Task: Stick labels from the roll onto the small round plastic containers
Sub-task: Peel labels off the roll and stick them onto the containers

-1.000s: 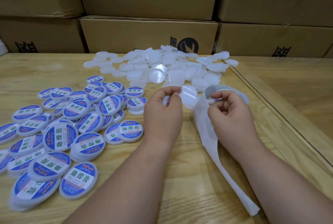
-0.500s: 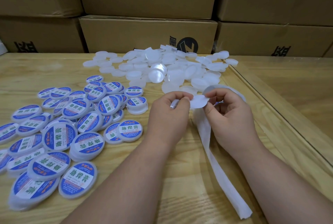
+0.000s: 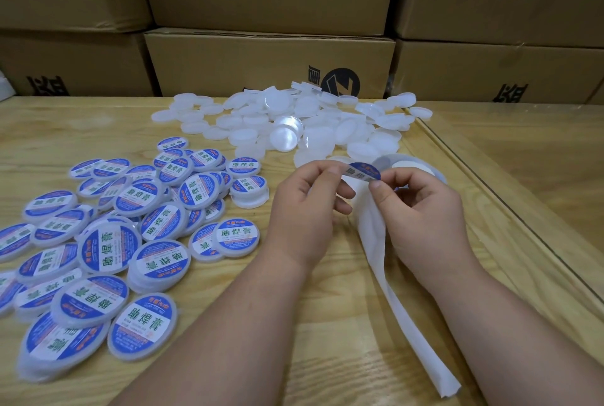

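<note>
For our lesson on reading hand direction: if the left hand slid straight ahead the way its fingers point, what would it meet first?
Probably the blue label that the left hand already pinches, then the right hand; depth is unclear.

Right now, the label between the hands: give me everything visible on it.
The label is a round blue sticker with a white band of print, looking like glossy paper. It is held in the air, tilted, above the white backing strip. The left hand pinches its left edge; the right hand pinches its right edge. No container touches it.
</note>
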{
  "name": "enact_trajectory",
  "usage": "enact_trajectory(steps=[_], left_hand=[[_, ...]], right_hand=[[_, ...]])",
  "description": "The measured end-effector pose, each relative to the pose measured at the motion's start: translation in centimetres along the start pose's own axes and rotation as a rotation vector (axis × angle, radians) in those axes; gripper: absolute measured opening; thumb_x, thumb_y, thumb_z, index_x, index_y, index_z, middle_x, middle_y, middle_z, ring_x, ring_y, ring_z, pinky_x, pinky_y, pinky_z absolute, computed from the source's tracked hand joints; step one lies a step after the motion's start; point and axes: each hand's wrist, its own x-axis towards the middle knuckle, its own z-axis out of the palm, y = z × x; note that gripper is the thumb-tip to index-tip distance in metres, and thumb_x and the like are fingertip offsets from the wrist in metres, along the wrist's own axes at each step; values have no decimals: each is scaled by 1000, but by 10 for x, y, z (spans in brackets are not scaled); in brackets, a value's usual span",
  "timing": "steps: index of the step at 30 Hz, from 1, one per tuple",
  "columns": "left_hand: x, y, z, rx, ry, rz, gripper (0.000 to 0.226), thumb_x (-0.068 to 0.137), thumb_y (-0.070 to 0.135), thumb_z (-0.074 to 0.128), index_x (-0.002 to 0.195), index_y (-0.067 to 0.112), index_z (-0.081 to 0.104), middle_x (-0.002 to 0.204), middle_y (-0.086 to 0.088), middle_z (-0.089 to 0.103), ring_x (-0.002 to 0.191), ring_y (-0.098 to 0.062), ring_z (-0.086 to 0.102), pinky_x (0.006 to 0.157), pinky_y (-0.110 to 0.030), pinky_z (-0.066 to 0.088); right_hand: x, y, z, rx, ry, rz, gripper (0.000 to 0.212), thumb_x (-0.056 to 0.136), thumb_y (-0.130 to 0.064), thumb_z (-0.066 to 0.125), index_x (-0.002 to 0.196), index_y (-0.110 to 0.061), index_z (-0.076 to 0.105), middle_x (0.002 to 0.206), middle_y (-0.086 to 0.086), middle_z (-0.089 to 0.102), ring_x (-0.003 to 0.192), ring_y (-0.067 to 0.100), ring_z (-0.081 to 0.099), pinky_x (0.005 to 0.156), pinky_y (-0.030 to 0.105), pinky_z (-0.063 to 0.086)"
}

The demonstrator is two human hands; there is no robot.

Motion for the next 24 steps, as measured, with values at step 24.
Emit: enact_trajectory(steps=[24], left_hand=[[9, 1, -7, -424, -44, -243, 34, 100, 13, 30, 108, 8, 62, 110, -23, 73, 91, -31, 68, 68, -35, 51]], right_hand=[[4, -2, 1, 241, -323, 366, 19, 96, -16, 64, 80, -16, 75, 53, -5, 29, 44, 11, 21, 40, 21, 21]])
